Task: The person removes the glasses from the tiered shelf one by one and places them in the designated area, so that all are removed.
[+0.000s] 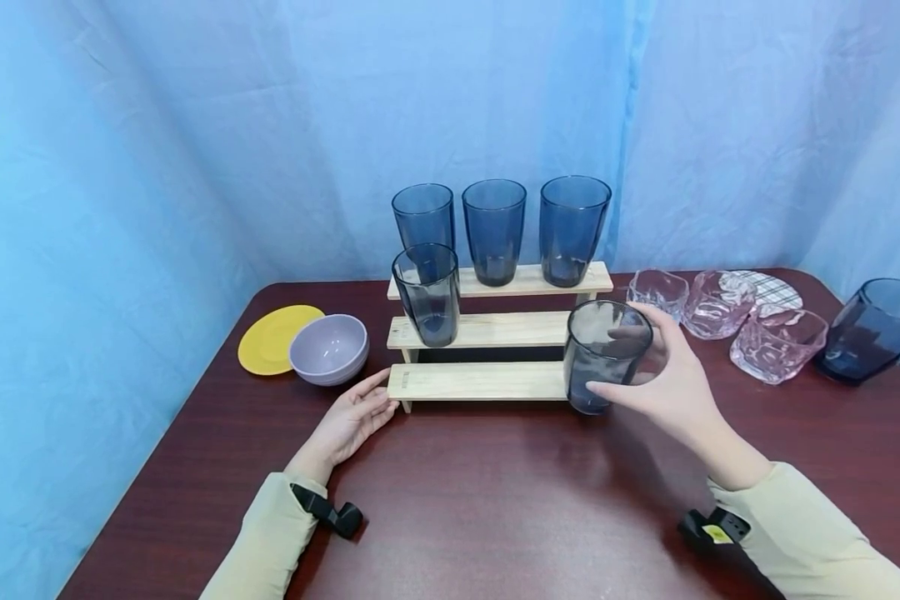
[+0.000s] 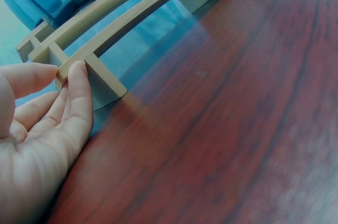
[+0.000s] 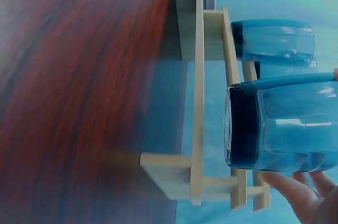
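Observation:
My right hand (image 1: 678,387) grips a blue-grey glass tumbler (image 1: 598,362), thumb on the near side and fingers round the far side. The tumbler is upright over the right end of the bottom board of a three-step wooden rack (image 1: 480,382); the right wrist view shows a gap between its base (image 3: 243,126) and that board. At the rack's left end, my left hand (image 1: 351,421) pinches the corner of the bottom board between thumb and fingers. Three matching tumblers (image 1: 494,233) line the top step, and another tumbler (image 1: 431,304) stands at the left of the middle step.
Left of the rack are a lilac bowl (image 1: 330,350) and a yellow plate (image 1: 266,340). On the right stand three clear pinkish glasses (image 1: 778,343), a checked oval piece (image 1: 776,287) and another dark blue tumbler (image 1: 873,333). A blue curtain (image 1: 450,100) hangs behind the table.

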`<state>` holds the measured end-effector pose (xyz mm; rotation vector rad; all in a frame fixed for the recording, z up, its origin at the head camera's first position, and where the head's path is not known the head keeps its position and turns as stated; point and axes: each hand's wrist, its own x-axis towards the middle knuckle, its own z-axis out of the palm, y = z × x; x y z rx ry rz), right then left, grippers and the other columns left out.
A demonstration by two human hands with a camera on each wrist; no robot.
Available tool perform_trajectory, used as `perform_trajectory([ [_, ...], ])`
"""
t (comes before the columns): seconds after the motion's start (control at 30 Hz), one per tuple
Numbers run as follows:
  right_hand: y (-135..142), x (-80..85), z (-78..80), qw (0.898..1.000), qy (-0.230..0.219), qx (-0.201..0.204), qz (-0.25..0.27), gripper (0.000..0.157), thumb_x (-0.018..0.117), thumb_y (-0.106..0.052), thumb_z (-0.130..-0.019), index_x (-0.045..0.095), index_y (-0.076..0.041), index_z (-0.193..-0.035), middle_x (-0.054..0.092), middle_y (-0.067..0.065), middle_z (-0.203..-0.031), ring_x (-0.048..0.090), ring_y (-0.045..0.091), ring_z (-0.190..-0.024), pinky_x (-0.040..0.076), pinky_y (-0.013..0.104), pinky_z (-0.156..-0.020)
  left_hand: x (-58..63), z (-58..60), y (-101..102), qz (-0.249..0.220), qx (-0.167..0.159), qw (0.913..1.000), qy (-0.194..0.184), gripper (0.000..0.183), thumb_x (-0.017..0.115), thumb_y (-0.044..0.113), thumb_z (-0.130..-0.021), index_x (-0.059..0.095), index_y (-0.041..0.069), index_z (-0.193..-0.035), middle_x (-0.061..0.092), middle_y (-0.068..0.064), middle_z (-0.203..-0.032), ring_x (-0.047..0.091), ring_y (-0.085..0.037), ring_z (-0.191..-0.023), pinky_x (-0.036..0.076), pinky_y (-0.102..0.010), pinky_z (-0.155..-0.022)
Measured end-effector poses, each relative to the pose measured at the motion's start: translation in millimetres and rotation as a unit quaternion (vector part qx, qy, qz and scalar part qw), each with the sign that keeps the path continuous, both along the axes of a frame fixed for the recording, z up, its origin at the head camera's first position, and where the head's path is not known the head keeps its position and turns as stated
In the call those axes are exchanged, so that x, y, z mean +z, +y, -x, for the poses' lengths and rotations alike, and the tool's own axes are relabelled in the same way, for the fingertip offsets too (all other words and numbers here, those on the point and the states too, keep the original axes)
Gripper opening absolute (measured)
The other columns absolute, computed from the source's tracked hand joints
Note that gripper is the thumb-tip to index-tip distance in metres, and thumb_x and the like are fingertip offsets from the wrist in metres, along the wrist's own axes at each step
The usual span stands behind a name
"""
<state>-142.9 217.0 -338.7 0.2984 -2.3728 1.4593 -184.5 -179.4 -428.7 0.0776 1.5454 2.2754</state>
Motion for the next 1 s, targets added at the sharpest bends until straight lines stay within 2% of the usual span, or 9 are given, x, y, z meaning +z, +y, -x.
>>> perform_trajectory([
  [0.1, 8.4, -2.6, -1.0, 1.0, -0.006, -0.017, -0.005, 0.098, 0.085, -0.001, -0.064, 0.031, -0.015, -0.144, 0.054, -0.023, -0.108, 0.057, -0.009, -0.087, 0.052, 0.012, -0.066, -3.2, -0.1, -1.0, -0.005, -0.01, 0.9996, 0.027, 0.073, 0.058, 0.009, -0.093, 0.013, -0.001, -0.15, 0.054, 0.004, -0.097, 0.061, -0.004, -0.086, 0.051, -0.016, -0.083],
  [0.2, 17.1, -5.4, -1.6, 1.0, -0.015, -0.028, -0.003, 0.098, 0.085, 0.0, -0.064, 0.031, -0.016, -0.144, 0.053, -0.021, -0.106, 0.057, -0.009, -0.086, 0.052, 0.011, -0.065, -4.8, -0.8, -2.5, -0.025, -0.026, 0.998, 0.051, 0.077, 0.064, 0.015, -0.091, 0.017, -0.001, -0.149, 0.055, 0.003, -0.098, 0.062, -0.004, -0.089, 0.051, -0.016, -0.085],
  [0.27, 23.2, -6.7, -2.0, 0.999, -0.018, -0.03, 0.001, 0.097, 0.084, 0.001, -0.065, 0.031, -0.017, -0.144, 0.053, -0.021, -0.105, 0.057, -0.009, -0.085, 0.052, 0.011, -0.065, -4.9, -0.8, -2.8, -0.027, -0.028, 0.998, 0.05, 0.076, 0.064, 0.015, -0.091, 0.018, -0.001, -0.149, 0.055, 0.003, -0.099, 0.062, -0.004, -0.089, 0.05, -0.016, -0.085],
  [0.37, 32.1, -7.3, -2.7, 0.999, -0.018, -0.036, 0.001, 0.095, 0.083, 0.003, -0.065, 0.033, -0.018, -0.142, 0.052, -0.02, -0.105, 0.056, -0.009, -0.085, 0.052, 0.011, -0.065, -2.9, -1.0, -1.8, -0.007, -0.015, 0.9994, 0.031, 0.074, 0.059, 0.01, -0.093, 0.013, -0.002, -0.15, 0.053, 0.004, -0.098, 0.061, -0.003, -0.087, 0.05, -0.015, -0.084],
  [0.47, 41.6, -6.9, -3.8, 0.999, -0.016, -0.046, -0.007, 0.094, 0.083, 0.002, -0.065, 0.033, -0.017, -0.142, 0.05, -0.021, -0.107, 0.055, -0.01, -0.087, 0.051, 0.01, -0.065, 0.9, -1.4, -0.1, 0.001, -0.002, 1.0, 0.006, 0.065, 0.047, 0.001, -0.097, 0.011, -0.002, -0.15, 0.054, 0.003, -0.096, 0.061, -0.004, -0.085, 0.051, -0.015, -0.082],
  [0.6, 56.0, -5.9, -4.0, 0.996, -0.021, -0.074, -0.036, 0.096, 0.085, -0.005, -0.066, 0.03, -0.016, -0.144, 0.047, -0.022, -0.106, 0.05, -0.012, -0.089, 0.043, 0.003, -0.073, 4.9, -2.2, 1.6, -0.001, 0.005, 0.9999, -0.012, 0.058, 0.037, -0.005, -0.099, 0.011, -0.001, -0.151, 0.054, 0.002, -0.094, 0.061, -0.004, -0.084, 0.051, -0.016, -0.081],
  [0.7, 66.2, -6.0, -3.4, 0.995, -0.029, -0.084, -0.041, 0.096, 0.085, -0.008, -0.067, 0.028, -0.018, -0.144, 0.049, -0.023, -0.102, 0.05, -0.014, -0.088, 0.037, 0.0, -0.074, 4.8, -1.8, 1.7, -0.003, 0.008, 0.9998, -0.017, 0.057, 0.036, -0.005, -0.099, 0.012, 0.001, -0.151, 0.053, 0.002, -0.094, 0.061, -0.005, -0.083, 0.051, -0.016, -0.08],
  [0.8, 74.8, -7.4, -2.9, 0.996, -0.036, -0.082, -0.03, 0.095, 0.084, -0.006, -0.068, 0.027, -0.019, -0.143, 0.05, -0.024, -0.103, 0.051, -0.014, -0.086, 0.042, 0.002, -0.071, 3.1, -0.4, 1.4, -0.004, 0.005, 0.9998, -0.017, 0.057, 0.035, -0.005, -0.099, 0.012, 0.002, -0.151, 0.053, 0.003, -0.094, 0.061, -0.005, -0.084, 0.052, -0.016, -0.081],
  [1.0, 90.4, -9.7, -0.7, 0.991, -0.063, -0.107, -0.042, 0.097, 0.083, -0.013, -0.071, 0.021, -0.017, -0.146, 0.044, -0.024, -0.106, 0.046, -0.017, -0.088, 0.038, -0.001, -0.07, 3.2, -0.3, 1.8, -0.003, 0.001, 0.9999, -0.011, 0.058, 0.036, -0.005, -0.099, 0.012, 0.001, -0.151, 0.053, 0.002, -0.095, 0.061, -0.005, -0.084, 0.051, -0.016, -0.081],
])
